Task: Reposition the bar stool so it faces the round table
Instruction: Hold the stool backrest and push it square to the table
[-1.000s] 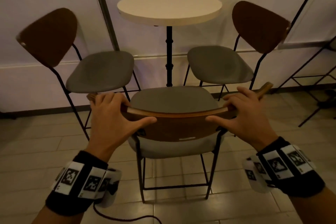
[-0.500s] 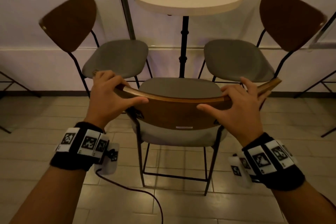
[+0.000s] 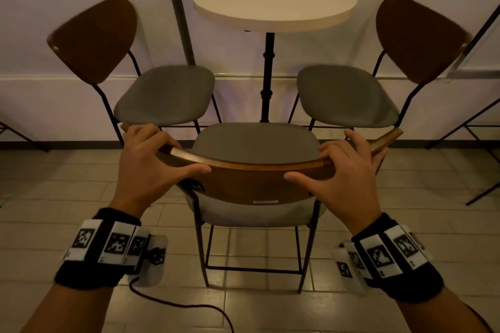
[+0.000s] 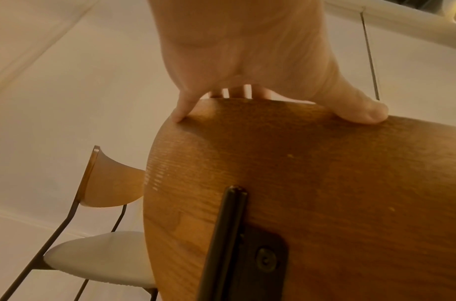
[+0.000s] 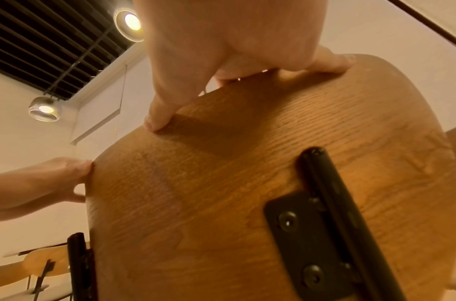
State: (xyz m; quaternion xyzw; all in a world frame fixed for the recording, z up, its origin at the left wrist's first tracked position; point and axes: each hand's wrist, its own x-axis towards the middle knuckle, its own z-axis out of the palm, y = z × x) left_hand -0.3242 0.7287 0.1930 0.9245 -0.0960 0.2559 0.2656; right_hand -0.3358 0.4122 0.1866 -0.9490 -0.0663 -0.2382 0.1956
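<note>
Both hands hold the bar stool (image 3: 257,143) at centre frame: the left hand (image 3: 147,165) and right hand (image 3: 349,173) each curl a grip over its wooden backrest (image 3: 251,178), seat toward the round table (image 3: 274,3) at upper centre.

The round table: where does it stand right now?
In the head view, the round table stands top centre against the wall, between two side stools, directly beyond the held bar stool.

Left hand (image 3: 147,167) and right hand (image 3: 345,173) grip the bar stool (image 3: 254,178) backrest's top edge, seat toward round table (image 3: 274,3), two stools flanking.
</note>
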